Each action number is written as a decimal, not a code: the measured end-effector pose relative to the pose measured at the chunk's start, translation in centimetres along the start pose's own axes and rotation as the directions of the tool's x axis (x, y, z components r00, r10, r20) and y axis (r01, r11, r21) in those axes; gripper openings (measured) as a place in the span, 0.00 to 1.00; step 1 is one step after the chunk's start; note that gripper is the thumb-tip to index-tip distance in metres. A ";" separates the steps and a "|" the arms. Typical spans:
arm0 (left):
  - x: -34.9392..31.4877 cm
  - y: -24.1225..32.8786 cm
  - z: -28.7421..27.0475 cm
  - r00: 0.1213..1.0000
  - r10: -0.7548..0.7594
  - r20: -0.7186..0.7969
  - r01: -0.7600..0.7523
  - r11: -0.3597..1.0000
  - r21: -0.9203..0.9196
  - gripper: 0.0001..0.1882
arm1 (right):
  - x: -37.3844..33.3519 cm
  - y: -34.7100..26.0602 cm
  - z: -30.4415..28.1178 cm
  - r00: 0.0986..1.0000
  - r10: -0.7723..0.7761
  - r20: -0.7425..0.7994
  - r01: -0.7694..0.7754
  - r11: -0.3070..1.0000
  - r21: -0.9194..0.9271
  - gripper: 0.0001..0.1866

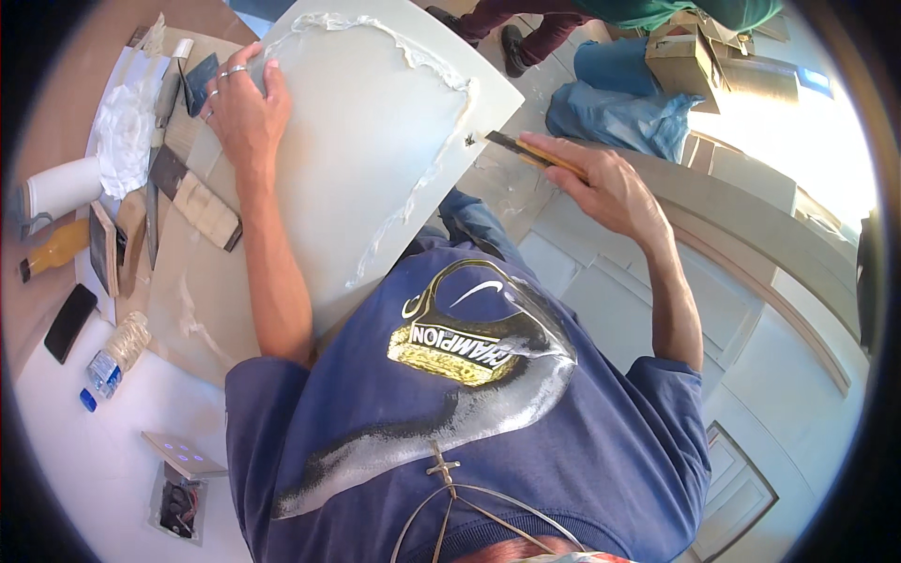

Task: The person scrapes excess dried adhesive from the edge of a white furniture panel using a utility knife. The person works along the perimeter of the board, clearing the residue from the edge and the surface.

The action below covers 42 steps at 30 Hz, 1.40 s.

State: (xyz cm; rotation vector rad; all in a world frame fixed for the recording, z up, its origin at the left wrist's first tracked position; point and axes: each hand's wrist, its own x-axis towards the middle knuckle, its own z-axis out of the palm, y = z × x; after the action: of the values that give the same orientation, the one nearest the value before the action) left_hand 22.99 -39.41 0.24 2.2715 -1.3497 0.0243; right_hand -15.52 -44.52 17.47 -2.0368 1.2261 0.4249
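A pale panel (357, 141) lies in front of me, with ragged whitish residue running along its border. My left hand (249, 117), wearing rings, rests at the panel's left edge with its fingers spread. Beside those fingers is a small dark blue flat piece (199, 84). On the other side, my right hand (610, 192) is closed round a yellow and black utility knife (526, 153). The knife's dark front end points at the panel's right edge, close to a small dark mark (470, 141) there. Whether its tip touches the panel, I cannot tell.
Left of the panel lie a wide brush (202, 202), crumpled white paper (131, 131), a white roll (61, 192), a yellow bottle (56, 249) and a black phone (70, 324). At the far right are a blue plastic sheet (615, 117), a cardboard box (685, 66) and another person's legs (540, 42).
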 end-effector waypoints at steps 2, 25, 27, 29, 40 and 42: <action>-0.2 -0.1 -0.3 1.000 -0.003 0.021 0.003 1.000 0.009 0.19 | -0.3 -0.3 1.1 0.997 0.071 0.031 -0.070 0.997 -0.044 0.24; -0.3 -0.6 -0.9 1.000 -0.013 0.023 0.012 1.000 0.009 0.19 | -0.2 -1.7 1.9 0.936 0.064 0.346 -0.264 0.777 0.572 0.30; -0.4 -0.5 -1.1 1.000 -0.003 0.016 0.003 1.000 -0.010 0.19 | -0.5 -2.2 1.8 0.932 0.103 0.347 -0.295 0.773 0.562 0.30; -0.5 -0.4 -1.3 1.000 -0.006 0.022 0.006 1.000 -0.005 0.19 | -0.7 -2.6 1.9 0.931 0.104 0.351 -0.301 0.764 0.571 0.30; -1.6 1.1 -2.6 1.000 -0.008 0.011 0.008 1.000 0.001 0.18 | -3.3 -4.3 3.2 0.876 0.232 0.423 -0.483 0.423 0.767 0.31; -1.7 1.1 -2.8 1.000 0.004 0.002 -0.004 1.000 -0.026 0.18 | -3.6 -4.8 3.3 0.856 0.262 0.446 -0.513 0.315 0.799 0.31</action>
State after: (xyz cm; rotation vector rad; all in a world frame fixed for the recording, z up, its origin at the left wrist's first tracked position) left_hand 21.85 -37.32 2.71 2.2477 -1.3483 0.0054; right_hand -12.94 -38.46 19.29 -0.6830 1.3632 0.1268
